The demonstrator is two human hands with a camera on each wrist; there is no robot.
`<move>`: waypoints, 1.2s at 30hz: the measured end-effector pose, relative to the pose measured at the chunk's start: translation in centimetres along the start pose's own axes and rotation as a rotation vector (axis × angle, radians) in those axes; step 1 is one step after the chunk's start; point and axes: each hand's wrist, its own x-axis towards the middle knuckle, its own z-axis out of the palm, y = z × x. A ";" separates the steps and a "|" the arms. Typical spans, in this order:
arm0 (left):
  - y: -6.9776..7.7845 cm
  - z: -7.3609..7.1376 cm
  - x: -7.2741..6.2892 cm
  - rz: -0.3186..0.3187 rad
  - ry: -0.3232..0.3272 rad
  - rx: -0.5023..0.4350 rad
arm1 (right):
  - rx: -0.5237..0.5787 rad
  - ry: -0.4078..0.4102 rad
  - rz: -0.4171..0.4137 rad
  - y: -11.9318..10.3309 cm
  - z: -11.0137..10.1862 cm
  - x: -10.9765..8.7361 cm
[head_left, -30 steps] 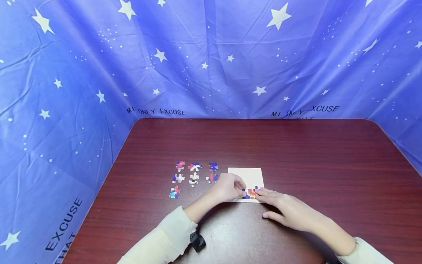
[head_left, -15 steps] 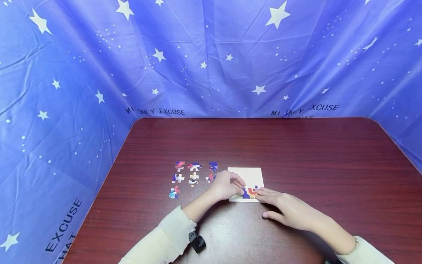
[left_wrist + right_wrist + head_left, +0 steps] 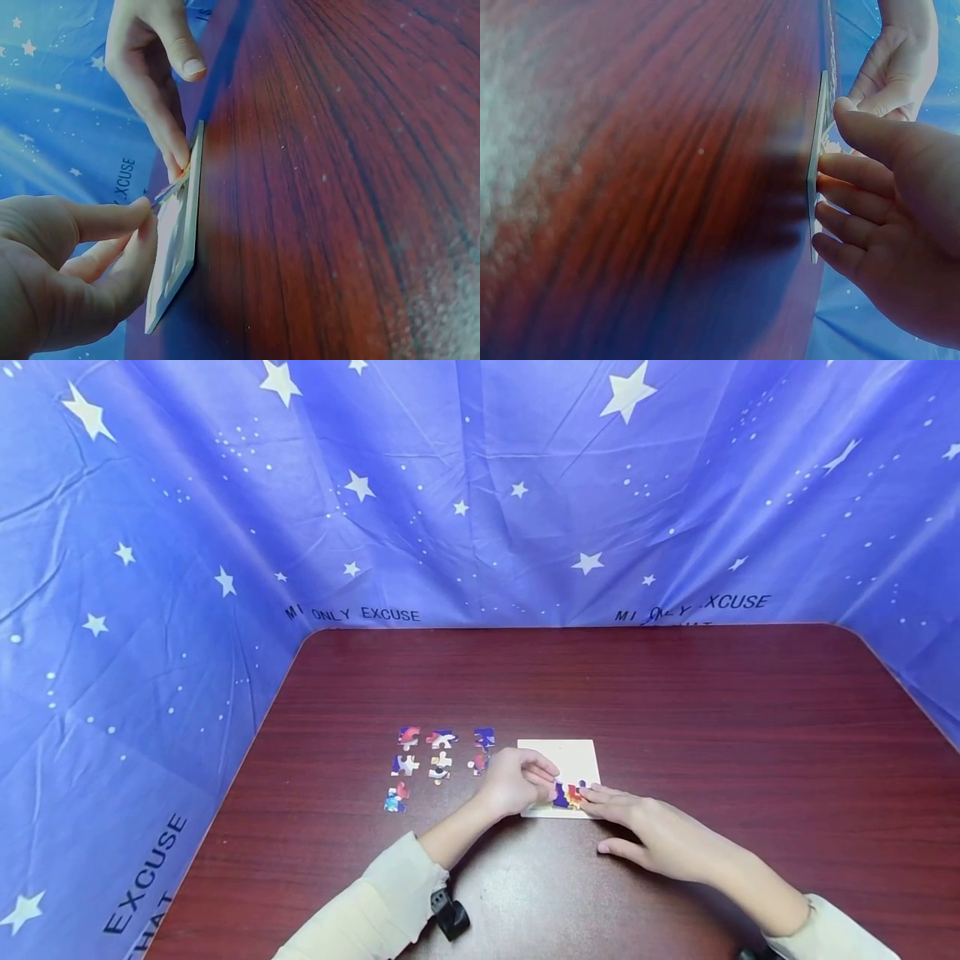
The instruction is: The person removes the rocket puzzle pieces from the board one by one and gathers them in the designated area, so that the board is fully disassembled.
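On the white puzzle board (image 3: 557, 758) my left hand (image 3: 516, 783) pinches a purple puzzle piece (image 3: 561, 795) between thumb and fingertips. The left wrist view shows that piece (image 3: 163, 195) slanting, its near edge raised off the board while the far edge dips toward my right fingertips. An orange-and-yellow piece (image 3: 574, 796) lies directly right of it at the board's front. Extended fingers of my right hand (image 3: 652, 837) rest on the board's right front corner, partly covering the pieces there. The right thumb is spread apart from the fingers.
Several loose puzzle pieces lie left of the board, among them a blue-and-red one (image 3: 396, 797) and a purple one (image 3: 484, 737). The dark red wooden table (image 3: 675, 693) backs onto a blue star-patterned cloth (image 3: 480, 485).
The purple piece has tilted up on its left side and shows more of its face, shifting slightly right. My left fingers have shifted a little; the right hand has stayed put.
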 end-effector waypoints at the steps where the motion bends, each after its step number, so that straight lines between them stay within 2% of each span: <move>1: 0.0 0.0 0.0 -0.001 -0.004 -0.016 | 0.001 0.001 -0.002 0.0 0.0 0.0; 6: -0.1 -0.1 0.1 -0.015 -0.026 -0.054 | 0.002 0.005 -0.007 0.1 -0.1 -0.1; 12: 0.0 -0.1 0.2 -0.019 -0.020 -0.023 | -0.009 0.011 -0.012 0.2 -0.2 0.0; 19: 0.0 0.2 0.2 -0.160 0.008 -0.199 | -0.013 -0.001 -0.001 0.2 -0.2 0.1; 21: 0.0 0.3 0.2 -0.179 0.015 -0.215 | -0.011 -0.004 0.002 0.1 -0.3 0.1; 28: -0.4 -0.1 -0.1 -0.179 0.009 -0.257 | 0.002 -0.005 0.006 0.2 -0.2 0.0; 36: -1.1 -1.2 -1.1 -0.164 -0.019 -0.258 | 0.003 0.006 0.001 0.1 0.0 -0.1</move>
